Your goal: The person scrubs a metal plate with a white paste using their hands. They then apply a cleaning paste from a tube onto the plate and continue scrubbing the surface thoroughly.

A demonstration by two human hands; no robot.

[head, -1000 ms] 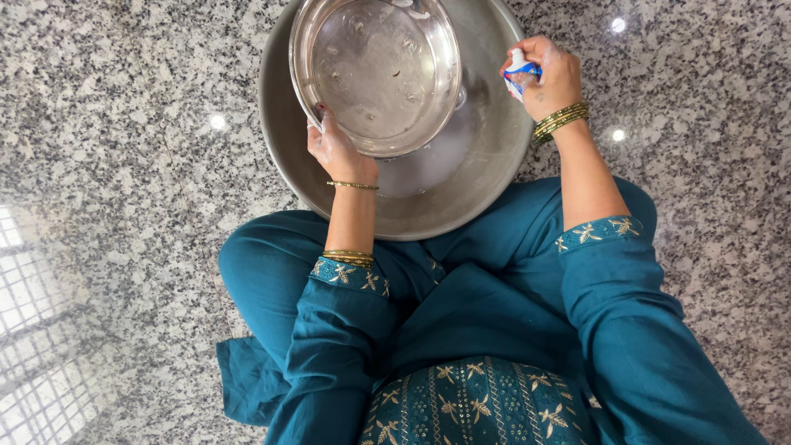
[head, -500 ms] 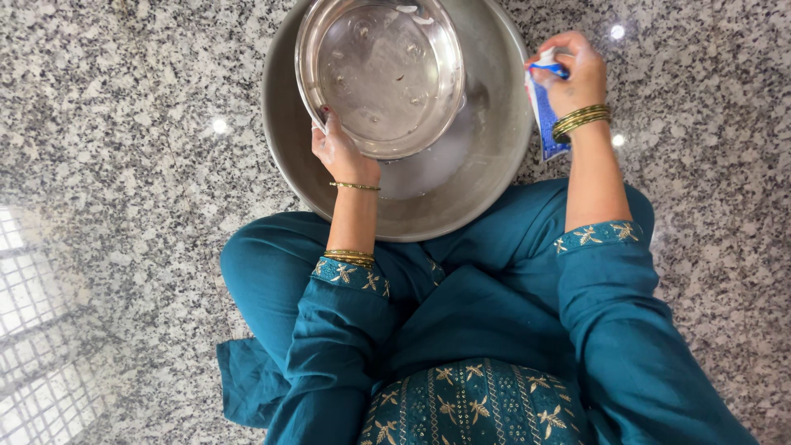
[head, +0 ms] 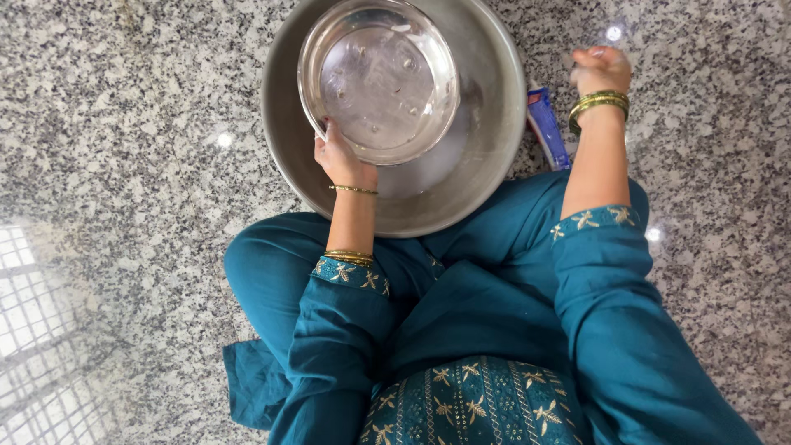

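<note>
I sit cross-legged on a speckled granite floor (head: pixel 124 124) in teal clothes. My left hand (head: pixel 338 156) grips the near rim of a small steel bowl (head: pixel 379 78), holding it tilted inside a large steel basin (head: pixel 486 156). The small bowl looks wet, with a few specks stuck to its bottom. My right hand (head: pixel 600 70), with gold bangles at the wrist, hovers over the floor to the right of the basin, fingers curled with nothing seen in them. A blue packet (head: pixel 548 128) lies on the floor against the basin's right side, just left of that hand.
The basin rests on the floor right in front of my folded knees (head: pixel 264 264). A bright window reflection (head: pixel 33 330) falls on the floor at the lower left.
My right hand carried the blue packet from over the basin's rim out to the right and let it go beside the basin. The left hand kept hold of the small bowl.
</note>
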